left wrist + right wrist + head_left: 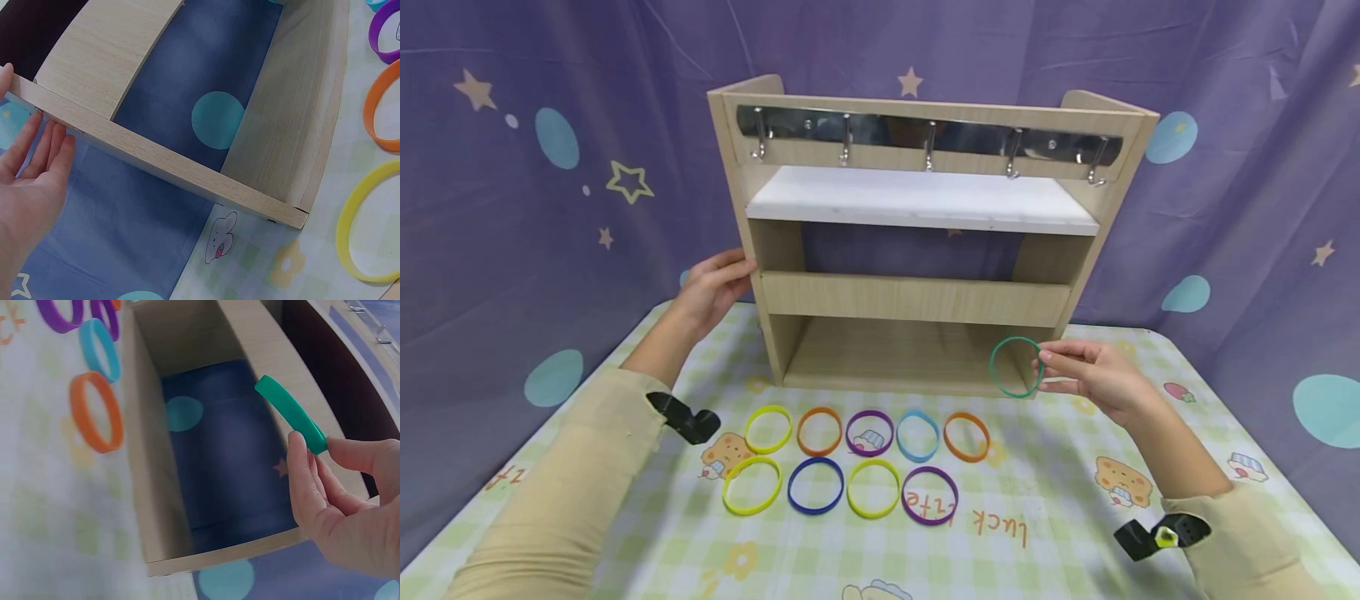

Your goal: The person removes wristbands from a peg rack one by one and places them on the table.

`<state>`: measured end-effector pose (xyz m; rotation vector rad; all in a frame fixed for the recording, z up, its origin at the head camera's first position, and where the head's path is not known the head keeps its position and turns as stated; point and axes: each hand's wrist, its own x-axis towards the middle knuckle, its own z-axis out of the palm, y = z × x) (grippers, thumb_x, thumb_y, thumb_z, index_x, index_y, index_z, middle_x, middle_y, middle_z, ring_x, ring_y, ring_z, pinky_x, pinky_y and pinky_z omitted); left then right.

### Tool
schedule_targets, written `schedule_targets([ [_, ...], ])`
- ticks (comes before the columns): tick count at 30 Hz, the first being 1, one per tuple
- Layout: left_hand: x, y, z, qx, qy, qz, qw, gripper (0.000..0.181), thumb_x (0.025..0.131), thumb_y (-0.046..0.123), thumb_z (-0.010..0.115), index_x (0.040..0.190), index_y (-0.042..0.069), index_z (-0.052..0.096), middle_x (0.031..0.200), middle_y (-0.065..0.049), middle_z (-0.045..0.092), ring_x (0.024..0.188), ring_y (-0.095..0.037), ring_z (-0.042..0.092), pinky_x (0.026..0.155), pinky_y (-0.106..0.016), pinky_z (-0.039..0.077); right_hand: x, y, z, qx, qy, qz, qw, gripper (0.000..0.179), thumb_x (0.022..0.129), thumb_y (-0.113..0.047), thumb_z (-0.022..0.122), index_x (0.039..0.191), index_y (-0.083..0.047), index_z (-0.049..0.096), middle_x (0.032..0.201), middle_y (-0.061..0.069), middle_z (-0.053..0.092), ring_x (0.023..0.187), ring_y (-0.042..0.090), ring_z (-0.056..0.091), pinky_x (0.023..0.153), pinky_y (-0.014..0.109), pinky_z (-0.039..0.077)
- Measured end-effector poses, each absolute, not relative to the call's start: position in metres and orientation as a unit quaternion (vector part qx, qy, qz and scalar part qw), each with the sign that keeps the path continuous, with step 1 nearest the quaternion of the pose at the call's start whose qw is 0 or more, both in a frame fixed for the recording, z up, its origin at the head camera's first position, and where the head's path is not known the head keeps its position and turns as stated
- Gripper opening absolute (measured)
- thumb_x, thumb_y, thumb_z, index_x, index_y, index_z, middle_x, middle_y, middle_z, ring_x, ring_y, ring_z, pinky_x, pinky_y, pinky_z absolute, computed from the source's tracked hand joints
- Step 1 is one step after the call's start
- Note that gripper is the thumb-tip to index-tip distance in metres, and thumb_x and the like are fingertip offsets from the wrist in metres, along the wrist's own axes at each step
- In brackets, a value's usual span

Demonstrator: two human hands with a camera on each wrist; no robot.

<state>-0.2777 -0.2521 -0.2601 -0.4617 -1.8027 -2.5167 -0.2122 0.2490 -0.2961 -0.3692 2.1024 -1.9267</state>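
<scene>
My left hand point(713, 287) holds the left side panel of a small wooden shelf point(917, 300), its fingers along the outer face. In the left wrist view the thumb lies at the panel's front edge and the fingers point(42, 147) are on the outer side. A green silicone wristband point(290, 412) is pinched between thumb and fingertips of my right hand point(1097, 375). That band hangs before the shelf's lower right corner in the head view. Along the shelf's upper front runs a metal strip point(880, 131) with several bare hooks point(931, 146).
Two rows of wristbands lie on the checked tablecloth point(1045, 533) in front of the shelf, among them a yellow band point(752, 510), a dark blue band point(816, 510), a purple band point(930, 522) and an orange band point(967, 458). A purple curtain point(625, 83) hangs behind.
</scene>
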Motion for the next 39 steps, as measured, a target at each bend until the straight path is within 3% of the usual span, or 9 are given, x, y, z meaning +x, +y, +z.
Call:
schedule_targets([
  [5,-0.277,-0.253,-0.261,-0.142,-0.574,-0.806,0.006,0.017,0.094,0.000,0.054,0.102,0.011,0.065,0.101,0.002,0.070,0.096,-0.008,0.066,0.091,-0.016,0.048,-0.210,0.246,-0.306,-0.112,0.731,-0.656,0.151,0.012,0.096,-0.011,0.059,0.097,-0.019,0.068,0.091,-0.007,0.071,0.087,0.010,0.067,0.083,0.028,0.060],
  [8,-0.276,-0.254,-0.261,-0.137,-0.579,-0.804,0.004,0.016,0.094,0.002,0.055,0.105,0.011,0.063,0.102,0.003,0.070,0.096,-0.007,0.066,0.092,-0.016,0.048,-0.208,0.244,-0.312,-0.101,0.738,-0.648,0.162,0.012,0.096,-0.013,0.060,0.105,-0.010,0.066,0.093,-0.006,0.070,0.089,0.011,0.066,0.084,0.028,0.059],
  [13,-0.275,-0.254,-0.260,-0.130,-0.593,-0.795,0.000,0.022,0.095,0.005,0.056,0.116,0.006,0.052,0.104,0.005,0.068,0.098,-0.006,0.065,0.092,-0.016,0.047,-0.205,0.242,-0.322,-0.095,0.758,-0.621,0.176,0.039,0.097,-0.017,0.059,0.124,0.010,0.052,0.095,-0.006,0.066,0.090,0.009,0.066,0.086,0.027,0.059],
  [16,-0.275,-0.254,-0.261,-0.127,-0.599,-0.790,-0.001,0.027,0.095,0.006,0.057,0.120,0.004,0.049,0.105,0.006,0.067,0.099,-0.006,0.064,0.092,-0.016,0.047,-0.203,0.242,-0.329,-0.095,0.765,-0.610,0.182,0.044,0.097,-0.018,0.059,0.126,0.014,0.049,0.094,-0.005,0.067,0.089,0.010,0.068,0.087,0.028,0.058],
  [22,-0.275,-0.255,-0.262,-0.123,-0.611,-0.782,0.002,0.029,0.095,0.007,0.057,0.123,0.005,0.049,0.107,0.006,0.065,0.101,-0.005,0.064,0.092,-0.015,0.047,-0.200,0.241,-0.338,-0.094,0.773,-0.594,0.199,0.052,0.097,-0.021,0.060,0.129,0.017,0.045,0.095,-0.002,0.068,0.091,0.011,0.068,0.088,0.029,0.058],
  [27,-0.275,-0.254,-0.260,-0.128,-0.612,-0.780,-0.002,0.050,0.095,0.007,0.056,0.138,-0.006,0.034,0.108,0.007,0.065,0.101,-0.005,0.063,0.092,-0.015,0.046,-0.195,0.242,-0.346,-0.096,0.776,-0.583,0.220,0.056,0.096,-0.022,0.060,0.131,0.018,0.043,0.096,0.001,0.068,0.089,0.011,0.068,0.090,0.032,0.058],
  [32,-0.275,-0.253,-0.257,-0.126,-0.612,-0.780,-0.006,0.063,0.095,0.007,0.057,0.145,-0.011,0.022,0.107,0.007,0.065,0.099,-0.004,0.063,0.092,-0.015,0.046,-0.191,0.243,-0.356,-0.096,0.770,-0.583,0.241,0.054,0.096,-0.021,0.061,0.129,0.018,0.044,0.097,0.004,0.068,0.089,0.013,0.068,0.089,0.033,0.058],
  [39,-0.275,-0.252,-0.255,-0.125,-0.611,-0.782,-0.005,0.066,0.095,0.008,0.057,0.147,-0.011,0.021,0.108,0.007,0.064,0.099,-0.004,0.063,0.091,-0.015,0.047,-0.184,0.243,-0.366,-0.111,0.762,-0.577,0.272,0.046,0.096,-0.016,0.060,0.124,0.018,0.049,0.094,0.002,0.068,0.085,0.013,0.068,0.085,0.033,0.060],
])
